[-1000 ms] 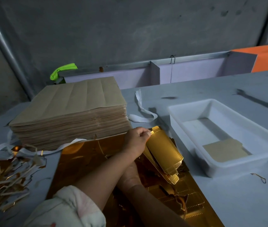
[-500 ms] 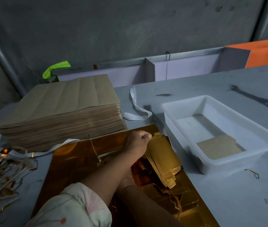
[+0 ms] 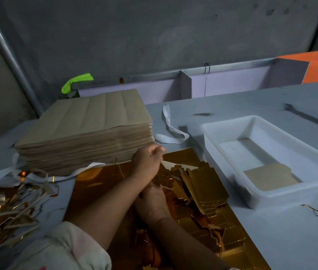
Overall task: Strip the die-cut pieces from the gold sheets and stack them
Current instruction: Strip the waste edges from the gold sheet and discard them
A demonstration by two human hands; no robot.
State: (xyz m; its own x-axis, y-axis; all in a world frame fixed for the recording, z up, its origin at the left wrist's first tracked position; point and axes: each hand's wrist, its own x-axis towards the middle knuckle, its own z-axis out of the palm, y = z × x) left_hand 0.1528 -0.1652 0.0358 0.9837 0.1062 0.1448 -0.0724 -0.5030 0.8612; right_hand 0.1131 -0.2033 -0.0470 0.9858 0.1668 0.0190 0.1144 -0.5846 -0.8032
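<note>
Left hand [image 3: 148, 160] now off the gold pieces [image 3: 201, 190], fingers curled.

Nothing in the view can be read: no text, label, brand, number or sign. The gold sheet [image 3: 99, 184] at the counter's near edge, the brown stack [image 3: 88, 121] toward its far left corner and the white tray [image 3: 290, 197] on its right side show only plain, unprinted faces.
</note>
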